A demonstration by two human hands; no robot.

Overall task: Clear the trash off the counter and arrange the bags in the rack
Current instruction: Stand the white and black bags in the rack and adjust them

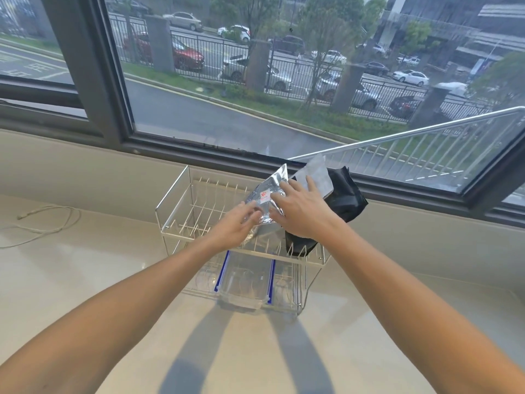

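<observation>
The left hand (237, 223) has its fingers curled on the lower left edge of a silver foil bag (265, 199) and pinches it; the right hand (298, 210) lies over the right side of the same bag w/ fingers spread and nearly straight, pressing flat on it, not curled round it; the thumb of this hand is at the bag's lower part. The silver bag stands tilted in the upper tier of a wire rack (173, 220), approx. in the middle-right of it, between the thin upright wires; it has a small red mark on the front. Just behind it to the right stands a frosted pale bag (318, 177), also leaning, and touching that one a black bag (345, 196) at the right end of the rack, its bottom down in the wires. The left half of the upper tier holds no bag. Under the rack, in the lower tier, sits a clear plastic tray (244, 282) w/ blue side rails. The rack stands on a pale glossy counter (85, 274) near the window (227, 115); far left on the counter lies a thin pale cord (48, 223), well apart from the rack.
</observation>
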